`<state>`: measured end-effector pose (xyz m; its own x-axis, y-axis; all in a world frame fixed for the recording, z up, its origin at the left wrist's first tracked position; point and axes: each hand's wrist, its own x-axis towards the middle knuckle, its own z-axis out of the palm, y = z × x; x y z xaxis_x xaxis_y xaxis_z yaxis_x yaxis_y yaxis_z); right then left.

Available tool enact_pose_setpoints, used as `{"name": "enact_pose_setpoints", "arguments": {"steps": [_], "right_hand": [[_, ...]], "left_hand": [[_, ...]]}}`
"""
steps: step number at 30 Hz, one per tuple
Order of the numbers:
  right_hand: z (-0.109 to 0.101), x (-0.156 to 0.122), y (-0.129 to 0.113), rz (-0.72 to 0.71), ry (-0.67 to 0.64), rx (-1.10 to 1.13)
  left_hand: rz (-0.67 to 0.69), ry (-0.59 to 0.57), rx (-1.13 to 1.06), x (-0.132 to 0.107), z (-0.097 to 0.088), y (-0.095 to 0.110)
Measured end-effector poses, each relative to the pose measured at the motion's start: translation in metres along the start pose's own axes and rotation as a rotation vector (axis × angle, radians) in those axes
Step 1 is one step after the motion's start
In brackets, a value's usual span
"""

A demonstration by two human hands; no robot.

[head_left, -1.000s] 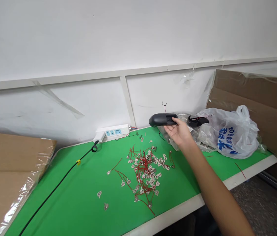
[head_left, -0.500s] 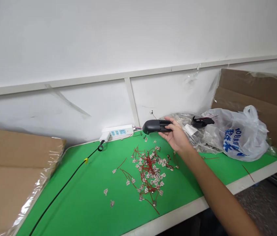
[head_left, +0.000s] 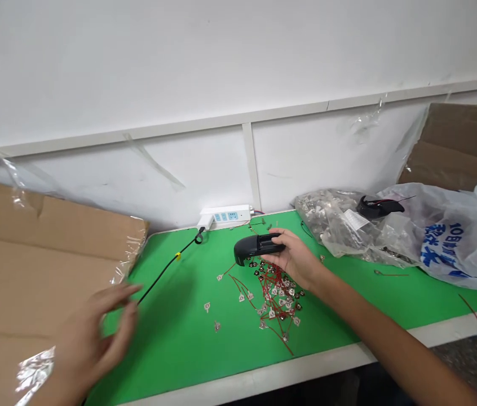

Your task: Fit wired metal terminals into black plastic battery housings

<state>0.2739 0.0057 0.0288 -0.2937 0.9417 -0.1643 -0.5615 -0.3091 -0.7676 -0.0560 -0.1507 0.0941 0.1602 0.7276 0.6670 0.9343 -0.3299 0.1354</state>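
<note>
My right hand (head_left: pixel 292 260) grips a black curved plastic housing (head_left: pixel 255 248) and holds it low over the green table mat (head_left: pixel 179 338). Just under it lies a pile of small metal contacts with red wires (head_left: pixel 274 296). My left hand (head_left: pixel 95 338) hovers at the lower left, blurred, with its fingers spread and nothing in it, near the edge of a cardboard box (head_left: pixel 31 270).
A black cable (head_left: pixel 166 269) runs across the mat to a white power strip (head_left: pixel 225 215) at the wall. At the right lie a clear bag of metal parts (head_left: pixel 335 225), a second black housing (head_left: pixel 376 206) and a white plastic bag (head_left: pixel 450 237). More cardboard (head_left: pixel 458 146) stands behind.
My right hand has brought the black housing down and toward me, over the wire pile. My left hand has come into view at the lower left. The camera has turned left.
</note>
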Motion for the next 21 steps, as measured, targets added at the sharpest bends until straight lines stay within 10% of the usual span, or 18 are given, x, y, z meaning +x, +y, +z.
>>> {"name": "enact_pose_setpoints", "arguments": {"steps": [6,9,14,21], "right_hand": [[0.006,-0.009,0.011,-0.064,-0.084,-0.07],[0.006,-0.012,0.01,-0.069,-0.136,-0.134],[0.0,-0.013,-0.001,-0.147,-0.159,-0.459],[-0.016,-0.003,0.01,-0.617,-0.235,-1.365]], "left_hand": [[0.338,-0.236,0.121,0.068,0.145,0.05],[0.414,-0.302,-0.019,0.082,0.186,0.052],[0.242,-0.153,-0.37,0.068,0.196,0.028],[-0.063,0.03,-0.606,0.072,0.195,0.026]]}}
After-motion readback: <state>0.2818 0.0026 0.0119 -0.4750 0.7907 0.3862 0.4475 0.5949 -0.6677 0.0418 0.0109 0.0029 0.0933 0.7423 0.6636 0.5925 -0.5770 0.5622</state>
